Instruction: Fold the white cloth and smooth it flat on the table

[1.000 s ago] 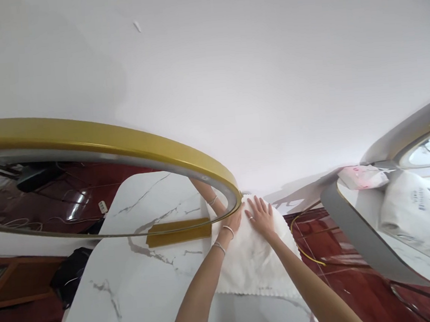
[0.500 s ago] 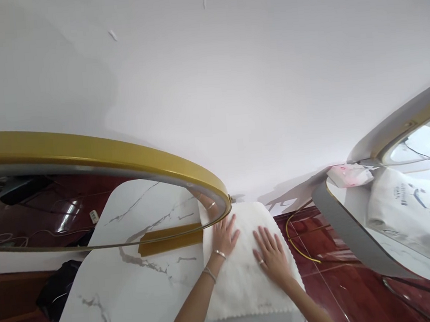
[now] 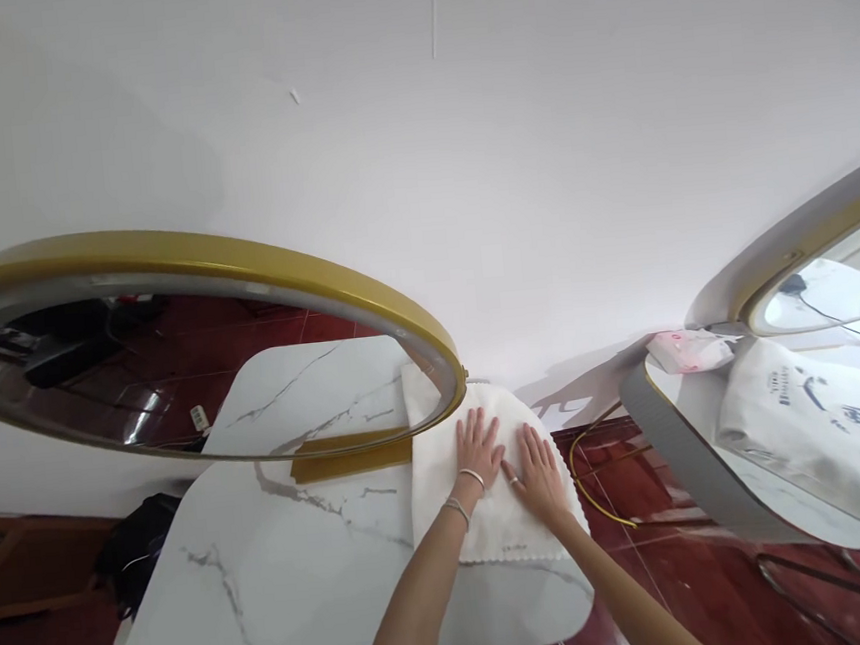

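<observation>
Lying flat with fingers spread, your left hand [image 3: 478,447] and right hand [image 3: 537,470] rest side by side on the white cloth [image 3: 507,532], gripping nothing. The cloth is spread at the right end of the marble table [image 3: 272,577]. Off to your right sits a printed white bag [image 3: 808,430], its contents impossible to make out, with a pink packet [image 3: 684,350] beyond it. The cloth's far left corner disappears behind the gold-rimmed mirror [image 3: 259,257]. Red floor [image 3: 684,561] shows below, and a white wall [image 3: 461,159] rises behind.
</observation>
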Demonstrator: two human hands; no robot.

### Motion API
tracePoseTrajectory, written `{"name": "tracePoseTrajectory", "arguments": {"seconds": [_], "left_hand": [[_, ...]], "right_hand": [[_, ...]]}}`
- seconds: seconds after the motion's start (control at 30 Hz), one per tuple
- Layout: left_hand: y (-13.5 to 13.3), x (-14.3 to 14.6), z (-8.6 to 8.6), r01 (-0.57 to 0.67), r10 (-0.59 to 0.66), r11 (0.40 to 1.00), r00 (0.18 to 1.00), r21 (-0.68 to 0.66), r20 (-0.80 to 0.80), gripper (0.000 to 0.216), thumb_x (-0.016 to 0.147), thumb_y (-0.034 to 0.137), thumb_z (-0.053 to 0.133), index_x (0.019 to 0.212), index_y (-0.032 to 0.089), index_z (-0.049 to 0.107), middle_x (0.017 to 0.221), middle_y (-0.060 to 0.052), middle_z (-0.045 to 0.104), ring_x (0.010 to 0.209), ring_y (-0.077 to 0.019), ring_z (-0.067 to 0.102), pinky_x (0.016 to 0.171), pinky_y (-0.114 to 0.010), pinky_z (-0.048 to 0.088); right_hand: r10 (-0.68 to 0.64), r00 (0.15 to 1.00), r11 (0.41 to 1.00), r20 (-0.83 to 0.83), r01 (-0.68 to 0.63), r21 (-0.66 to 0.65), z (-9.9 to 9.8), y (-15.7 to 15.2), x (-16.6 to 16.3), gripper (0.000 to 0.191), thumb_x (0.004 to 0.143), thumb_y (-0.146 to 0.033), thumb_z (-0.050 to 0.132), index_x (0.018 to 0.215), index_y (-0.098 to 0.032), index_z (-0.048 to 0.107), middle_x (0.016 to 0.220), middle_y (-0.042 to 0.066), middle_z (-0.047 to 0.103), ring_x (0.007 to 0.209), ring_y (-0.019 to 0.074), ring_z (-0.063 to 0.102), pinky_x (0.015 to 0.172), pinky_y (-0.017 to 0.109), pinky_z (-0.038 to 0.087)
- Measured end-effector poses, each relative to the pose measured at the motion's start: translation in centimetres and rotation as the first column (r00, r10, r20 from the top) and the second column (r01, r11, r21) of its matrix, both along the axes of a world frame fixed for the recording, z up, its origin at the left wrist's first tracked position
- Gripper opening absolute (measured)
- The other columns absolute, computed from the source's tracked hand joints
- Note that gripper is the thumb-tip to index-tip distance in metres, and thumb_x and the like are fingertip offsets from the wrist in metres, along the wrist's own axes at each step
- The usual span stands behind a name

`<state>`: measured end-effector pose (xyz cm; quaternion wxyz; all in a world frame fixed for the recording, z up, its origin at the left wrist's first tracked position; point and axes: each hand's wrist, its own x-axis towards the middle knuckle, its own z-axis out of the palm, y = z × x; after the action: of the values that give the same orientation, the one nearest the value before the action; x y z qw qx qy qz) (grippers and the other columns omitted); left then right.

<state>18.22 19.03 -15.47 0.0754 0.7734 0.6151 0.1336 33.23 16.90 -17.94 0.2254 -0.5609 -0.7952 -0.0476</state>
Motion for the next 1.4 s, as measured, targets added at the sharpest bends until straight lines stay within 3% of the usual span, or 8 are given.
{"name": "tracePoseTrajectory", "arguments": {"seconds": [0.3, 0.43, 0.53, 0.77, 0.93, 1.1, 1.27, 1.4], "left_hand": [[-11.5, 0.6, 0.0, 0.049, -0.052, 0.998, 0.997, 0.048, 0.059, 0.06, 0.092, 0.044, 0.039, 0.147, 0.029, 0.02, 0.157, -0.006, 0.009, 0.143, -0.0282, 0.015, 0.113, -0.054, 0.019], [-18.4, -0.3, -0.9, -0.025, 0.02, 0.998, 0.997, 0.066, 0.08, 0.068, 0.087, 0.051, 0.047, 0.147, 0.033, 0.021, 0.157, -0.003, 0.008, 0.143, -0.0301, 0.014, 0.113, -0.055, 0.014], [-21.9, -1.9, -1.1, -0.044, 0.039, 0.998, 0.996, 0.055, 0.074, 0.072, 0.083, 0.054, 0.052, 0.146, 0.035, 0.022, 0.157, -0.005, 0.008, 0.143, -0.032, 0.014, 0.112, -0.059, 0.008], [-23.6, -5.1, -0.4, -0.098, 0.094, 0.991, 0.995, 0.089, 0.046, 0.069, 0.083, 0.055, 0.051, 0.144, 0.036, 0.026, 0.156, -0.003, 0.013, 0.141, -0.0304, 0.02, 0.112, -0.056, 0.006], [-25.8, -9.1, -0.7, -0.16, 0.166, 0.972, 0.986, 0.174, -0.02, 0.066, 0.084, 0.057, 0.048, 0.144, 0.037, 0.027, 0.155, -0.004, 0.018, 0.141, -0.0289, 0.022, 0.113, -0.051, 0.001], [-29.8, -15.2, -1.0, -0.263, 0.298, 0.932, 0.948, 0.251, -0.114, 0.066, 0.085, 0.056, 0.047, 0.145, 0.034, 0.027, 0.154, -0.006, 0.024, 0.14, -0.0282, 0.022, 0.112, -0.05, -0.002], [-33.1, -20.0, -2.0, -0.44, 0.477, 0.863, 0.871, 0.251, -0.114, 0.06, 0.085, 0.051, 0.05, 0.141, 0.034, 0.035, 0.149, -0.006, 0.036, 0.135, -0.0287, 0.032, 0.11, -0.051, 0.011], [-31.6, -23.0, -1.8, -0.629, 0.64, 0.763, 0.767, 0.15, -0.038, 0.054, 0.085, 0.049, 0.049, 0.136, 0.029, 0.046, 0.137, -0.008, 0.05, 0.126, -0.0278, 0.042, 0.105, -0.047, 0.029]], "right_hand": [[-0.03, 1.0, 0.999, 0.007, 0.029, 0.03, -0.6, -10.1, 1.9, 0.067, 0.095, -0.053, 0.025, 0.149, -0.015, 0.014, 0.149, 0.015, 0.031, 0.138, 0.028, 0.025, 0.109, 0.048, 0.025], [-0.089, 0.996, 0.995, -0.007, 0.089, 0.035, -1.1, -12.3, 1.5, 0.07, 0.094, -0.057, 0.018, 0.149, -0.015, 0.014, 0.15, 0.015, 0.03, 0.139, 0.0278, 0.024, 0.109, 0.049, 0.024], [-0.134, 0.991, 0.991, -0.012, 0.134, 0.021, -1.2, -12.8, 0.8, 0.07, 0.093, -0.057, 0.015, 0.148, -0.014, 0.019, 0.15, 0.014, 0.028, 0.14, 0.0277, 0.022, 0.109, 0.05, 0.023], [-0.151, 0.988, 0.987, 0.027, 0.152, -0.044, -0.8, -13.6, -2.1, 0.07, 0.092, -0.056, 0.009, 0.14, -0.016, 0.041, 0.151, 0.013, 0.024, 0.141, 0.028, 0.017, 0.109, 0.051, 0.022], [-0.081, 0.997, 0.995, 0.011, 0.081, -0.055, -1.4, -14.7, -6.7, 0.067, 0.092, -0.054, 0.013, 0.142, -0.017, 0.038, 0.155, 0.011, 0.014, 0.142, 0.0278, 0.012, 0.11, 0.051, 0.02], [0.062, 0.998, 0.997, -0.014, -0.063, -0.038, -1.9, -16.3, -14.3, 0.062, 0.093, -0.049, 0.017, 0.147, -0.019, 0.027, 0.156, 0.011, 0.007, 0.142, 0.0295, 0.01, 0.11, 0.052, 0.019], [0.182, 0.983, 0.982, -0.024, -0.183, -0.041, -1.4, -18.2, -21.9, 0.06, 0.093, -0.04, 0.026, 0.149, -0.02, 0.018, 0.156, 0.013, 0.008, 0.142, 0.0306, 0.011, 0.11, 0.052, 0.019], [0.202, 0.979, 0.978, -0.03, -0.203, -0.05, -1.3, -18.7, -23.8, 0.056, 0.094, -0.04, 0.027, 0.147, -0.021, 0.026, 0.154, 0.012, 0.018, 0.141, 0.0287, 0.016, 0.111, 0.051, 0.015]]}}
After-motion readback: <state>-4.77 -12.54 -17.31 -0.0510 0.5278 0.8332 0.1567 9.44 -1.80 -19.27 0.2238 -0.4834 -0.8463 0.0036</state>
